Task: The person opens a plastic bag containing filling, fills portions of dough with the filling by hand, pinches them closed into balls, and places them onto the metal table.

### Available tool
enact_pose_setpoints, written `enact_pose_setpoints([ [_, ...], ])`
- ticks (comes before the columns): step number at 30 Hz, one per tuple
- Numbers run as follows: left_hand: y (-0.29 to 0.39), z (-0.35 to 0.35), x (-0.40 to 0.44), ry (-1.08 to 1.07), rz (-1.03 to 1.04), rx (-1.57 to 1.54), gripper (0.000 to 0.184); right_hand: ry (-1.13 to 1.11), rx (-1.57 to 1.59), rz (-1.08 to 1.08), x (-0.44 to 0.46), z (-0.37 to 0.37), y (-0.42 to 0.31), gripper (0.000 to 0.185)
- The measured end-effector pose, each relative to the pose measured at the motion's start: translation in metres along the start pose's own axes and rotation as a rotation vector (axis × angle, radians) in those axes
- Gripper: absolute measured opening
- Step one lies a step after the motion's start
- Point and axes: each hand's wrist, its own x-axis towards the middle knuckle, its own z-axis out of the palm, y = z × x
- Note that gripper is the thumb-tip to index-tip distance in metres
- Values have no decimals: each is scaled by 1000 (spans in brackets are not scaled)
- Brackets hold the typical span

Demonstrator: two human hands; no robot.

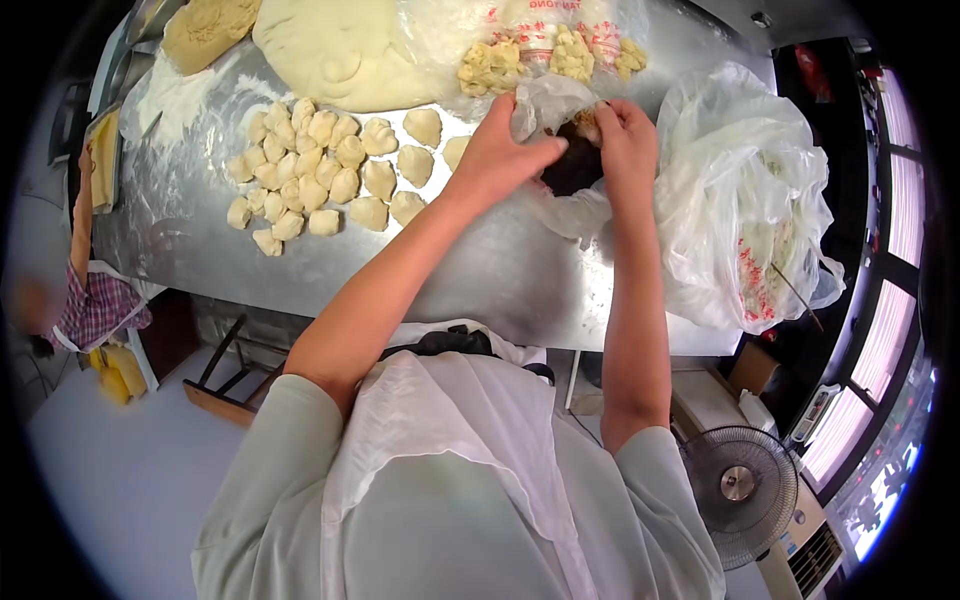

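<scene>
A thin plastic bag (pixel 552 97) is spread around a dark, lumpy mass (pixel 573 168), whose kind I cannot make out. My left hand (pixel 500 155) is closed on the bag's left edge, its thumb reaching over the dark mass. On the other side, my right hand (pixel 627 140) pinches the bag's right edge, beside some brown crumbly stuff (pixel 584 124). Left of my hands, many small dough pieces (pixel 305 165) lie in a heap. Some separate dough pieces (pixel 415 165) sit closer to my left hand. Beyond my hands, yellowish crumbly lumps (pixel 490 68) rest on printed plastic.
A large dough sheet (pixel 335 50) and a brown dough block (pixel 208 32) lie at the back of the metal table (pixel 440 275). A bulky plastic bag (pixel 735 190) stands at right. A fan (pixel 738 483) is below it. Another person's arm (pixel 82 215) reaches in at left.
</scene>
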Motion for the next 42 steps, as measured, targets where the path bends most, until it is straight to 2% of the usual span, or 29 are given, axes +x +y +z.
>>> enact_pose_setpoints([
  [1,-10,2,3,10,156,201,61,-5,25,17,-1,0,-1,27],
  [3,-23,9,9,144,436,523,52,-16,67,6,-3,2,-4,26],
  [6,-27,2,15,135,79,247,44,-14,205,-4,-5,8,-4,25],
  [7,-27,0,17,158,51,246,34,-6,258,0,-9,8,-1,24],
  [10,-14,-12,17,23,-65,89,31,8,559,11,-9,12,0,24],
  [13,21,-17,8,-40,-133,-41,31,-23,704,-33,-13,13,-5,23],
  [16,26,-18,9,-4,-134,-37,31,14,508,-65,-13,12,-7,20],
  [19,9,-16,10,59,-82,-57,27,130,126,-192,-24,11,-13,19],
  [21,-1,-13,8,105,-40,-120,27,202,15,-291,-36,10,-9,22],
  [24,-15,-19,14,161,3,182,23,305,-164,-457,-59,8,-11,29],
  [25,-12,-20,15,174,0,193,22,338,-224,-516,-65,9,-13,31],
  [27,-5,-20,14,192,-10,216,19,271,-163,-433,-74,14,-14,33],
  [30,-6,-18,21,176,12,21,16,267,-151,-374,-81,12,-10,34],
  [34,-3,-17,21,113,-140,-203,19,266,-88,-267,-88,9,-9,33],
  [37,-1,-13,25,30,-226,-282,24,178,87,-108,-92,7,-2,34],
  [42,19,-4,16,-22,-271,-196,34,230,-44,-215,-109,5,-5,36],
])
